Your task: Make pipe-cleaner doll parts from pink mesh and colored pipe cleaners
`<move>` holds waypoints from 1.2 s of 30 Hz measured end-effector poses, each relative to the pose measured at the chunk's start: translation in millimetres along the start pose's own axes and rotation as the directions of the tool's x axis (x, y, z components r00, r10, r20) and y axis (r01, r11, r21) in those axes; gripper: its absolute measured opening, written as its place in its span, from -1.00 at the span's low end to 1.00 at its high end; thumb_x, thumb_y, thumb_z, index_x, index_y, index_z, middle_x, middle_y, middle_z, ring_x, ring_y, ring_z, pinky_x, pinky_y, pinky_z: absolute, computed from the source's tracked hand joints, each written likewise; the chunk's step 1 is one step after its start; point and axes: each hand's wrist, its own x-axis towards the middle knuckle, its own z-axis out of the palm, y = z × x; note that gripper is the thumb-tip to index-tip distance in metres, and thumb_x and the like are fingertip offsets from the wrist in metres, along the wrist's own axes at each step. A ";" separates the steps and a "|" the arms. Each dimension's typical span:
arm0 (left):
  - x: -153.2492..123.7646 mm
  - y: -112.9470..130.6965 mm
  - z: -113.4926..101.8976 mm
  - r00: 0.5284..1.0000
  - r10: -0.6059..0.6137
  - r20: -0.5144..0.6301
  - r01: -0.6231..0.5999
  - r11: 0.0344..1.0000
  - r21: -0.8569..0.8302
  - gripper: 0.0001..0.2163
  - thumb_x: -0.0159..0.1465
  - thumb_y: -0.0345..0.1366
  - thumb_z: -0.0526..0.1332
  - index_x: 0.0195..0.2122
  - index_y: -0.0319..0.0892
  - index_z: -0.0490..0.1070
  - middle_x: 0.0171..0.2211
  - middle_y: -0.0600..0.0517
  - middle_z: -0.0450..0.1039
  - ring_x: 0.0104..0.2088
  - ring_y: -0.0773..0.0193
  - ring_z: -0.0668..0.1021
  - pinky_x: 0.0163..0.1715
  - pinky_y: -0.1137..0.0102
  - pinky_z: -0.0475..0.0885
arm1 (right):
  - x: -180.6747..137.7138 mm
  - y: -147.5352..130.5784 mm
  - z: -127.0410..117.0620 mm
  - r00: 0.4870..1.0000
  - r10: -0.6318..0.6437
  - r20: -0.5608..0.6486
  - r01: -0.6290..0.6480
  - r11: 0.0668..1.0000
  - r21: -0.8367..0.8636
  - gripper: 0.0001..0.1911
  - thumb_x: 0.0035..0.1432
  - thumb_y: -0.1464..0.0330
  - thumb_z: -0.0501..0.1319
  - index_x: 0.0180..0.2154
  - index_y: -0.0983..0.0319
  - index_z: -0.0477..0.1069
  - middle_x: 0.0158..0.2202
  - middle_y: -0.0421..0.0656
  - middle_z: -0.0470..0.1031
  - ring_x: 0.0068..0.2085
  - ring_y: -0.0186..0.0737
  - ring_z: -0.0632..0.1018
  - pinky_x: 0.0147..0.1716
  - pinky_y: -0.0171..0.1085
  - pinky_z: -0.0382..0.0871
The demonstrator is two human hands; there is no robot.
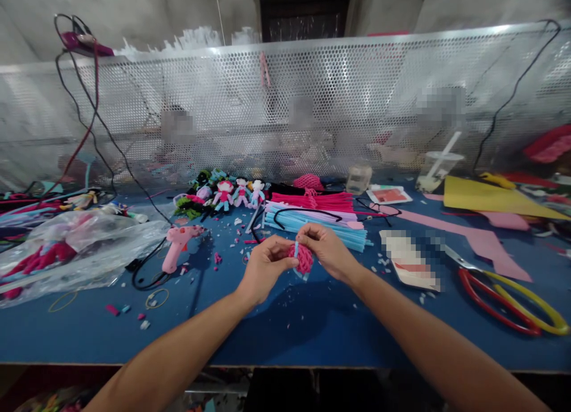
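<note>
Over the middle of the blue table, a small pink looped pipe-cleaner piece point(303, 260) with a light blue strip is held up between both hands. My left hand point(266, 267) pinches its left side with thumb and forefinger. On the upper right, the closed fingers of my right hand point(329, 250) grip the same piece near the blue strip. Just behind lie bundles of light blue pipe cleaners point(312, 223) and pink pipe cleaners point(328, 200). Left of my hands rests a pink glue gun point(178, 245) with a black cord.
Red-and-yellow-handled scissors point(504, 296) and a partly pixelated pale object point(410, 262) lie to the right. Small pipe-cleaner dolls point(241, 192) sit at the back. A plastic cup with a straw point(437, 168) stands before the perforated metal panel point(214, 103). Plastic bags point(111, 239) cover the left.
</note>
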 end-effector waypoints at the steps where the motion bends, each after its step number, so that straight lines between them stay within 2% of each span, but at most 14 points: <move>1: -0.5 0.7 0.8 1.000 0.004 -0.013 -0.004 1.000 -0.022 -0.77 -0.04 -0.48 0.36 -0.34 -0.21 0.42 -0.50 0.10 0.48 -0.46 0.39 0.48 -0.41 0.48 0.35 | 0.0 1.0 2.2 1.000 0.000 -0.012 0.000 1.000 0.013 -0.76 -0.03 0.23 0.32 -0.49 0.24 0.35 -0.59 -0.33 0.25 -0.55 -0.43 0.22 -0.54 -0.37 0.07; 5: -2.5 3.6 3.7 0.997 -0.013 -0.082 0.002 0.992 -0.124 -0.75 -0.06 -0.46 0.38 -0.35 -0.20 0.41 -0.45 0.09 0.51 -0.45 0.40 0.49 -0.40 0.49 0.36 | -1.9 0.9 10.4 0.996 -0.068 -0.060 0.070 0.997 0.016 -0.82 0.01 0.27 0.30 -0.43 0.21 0.35 -0.54 -0.31 0.31 -0.52 -0.39 0.29 -0.51 -0.37 0.15; 8: -0.6 2.7 1.5 0.984 -0.113 -0.135 0.081 0.971 -0.224 -0.73 -0.04 -0.41 0.39 -0.30 -0.18 0.41 -0.42 0.07 0.52 -0.43 0.38 0.52 -0.38 0.48 0.39 | -4.4 0.1 13.9 0.982 -0.172 -0.073 0.164 0.981 -0.102 -0.91 0.08 0.32 0.21 -0.33 0.19 0.40 -0.44 -0.24 0.41 -0.42 -0.32 0.39 -0.41 -0.33 0.25; 11: 5.1 -0.7 -4.4 0.964 -0.194 -0.184 0.131 0.942 -0.310 -0.68 -0.07 -0.39 0.41 -0.28 -0.17 0.40 -0.44 0.09 0.50 -0.45 0.39 0.53 -0.38 0.49 0.41 | -7.6 -1.1 14.3 0.969 -0.245 0.011 0.241 0.941 -0.239 -0.82 0.13 0.37 0.11 -0.25 0.18 0.46 -0.30 -0.18 0.49 -0.26 -0.22 0.46 -0.20 -0.21 0.32; 14: 10.0 -2.4 -8.8 0.959 -0.186 -0.214 0.105 0.933 -0.345 -0.67 -0.09 -0.40 0.42 -0.29 -0.18 0.39 -0.43 0.09 0.49 -0.46 0.42 0.51 -0.39 0.50 0.41 | -11.1 -3.9 14.1 0.965 -0.221 0.140 0.247 0.944 -0.216 -0.71 0.14 0.37 0.11 -0.09 0.18 0.42 -0.16 -0.14 0.49 -0.13 -0.15 0.47 -0.06 -0.14 0.31; 16: 10.4 -1.9 -8.6 0.964 -0.156 -0.215 0.075 0.936 -0.343 -0.68 -0.07 -0.41 0.41 -0.28 -0.19 0.38 -0.42 0.08 0.48 -0.44 0.42 0.51 -0.37 0.50 0.41 | -12.4 -5.2 14.4 0.964 -0.201 0.175 0.234 0.952 -0.195 -0.66 0.15 0.32 0.14 -0.01 0.19 0.38 -0.08 -0.11 0.47 -0.05 -0.12 0.45 0.00 -0.13 0.29; 20: 7.2 0.2 -4.6 0.975 -0.076 -0.211 0.008 0.951 -0.309 -0.71 -0.01 -0.41 0.38 -0.27 -0.15 0.38 -0.38 0.11 0.46 -0.38 0.43 0.49 -0.33 0.51 0.38 | -11.2 -1.5 15.0 0.973 -0.191 0.127 0.220 0.936 -0.277 -0.62 0.14 0.23 0.20 0.00 0.20 0.38 -0.07 -0.09 0.47 -0.04 -0.12 0.46 -0.02 -0.15 0.32; 25: 9.5 -1.9 -7.8 0.979 -0.015 -0.203 -0.038 0.966 -0.255 -0.77 0.00 -0.40 0.37 -0.31 -0.19 0.42 -0.39 0.10 0.44 -0.36 0.42 0.46 -0.32 0.52 0.35 | -9.6 5.7 13.6 0.952 -0.287 0.109 0.305 0.856 -0.418 -0.62 0.13 0.26 0.22 0.01 0.15 0.39 -0.02 -0.10 0.46 0.00 -0.10 0.45 0.02 -0.14 0.28; 31: 13.6 -1.8 -13.6 0.991 -0.087 -0.104 0.049 0.946 -0.321 -0.78 -0.01 -0.37 0.39 -0.34 -0.17 0.43 -0.43 0.12 0.44 -0.43 0.44 0.46 -0.35 0.52 0.37 | -10.4 1.1 10.4 0.942 -0.324 0.086 0.327 0.830 -0.452 -0.67 0.15 0.31 0.19 -0.02 0.12 0.43 -0.05 -0.13 0.50 0.00 -0.08 0.46 0.04 -0.12 0.26; 36: 9.1 6.2 -9.8 0.994 -0.084 -0.074 0.060 0.956 -0.288 -0.78 -0.02 -0.35 0.39 -0.38 -0.17 0.38 -0.38 0.11 0.44 -0.42 0.44 0.48 -0.35 0.50 0.42 | -11.1 -1.3 7.8 0.932 -0.352 0.087 0.351 0.817 -0.456 -0.74 0.18 0.28 0.16 -0.09 0.11 0.47 -0.13 -0.16 0.53 -0.07 -0.09 0.49 -0.04 -0.14 0.31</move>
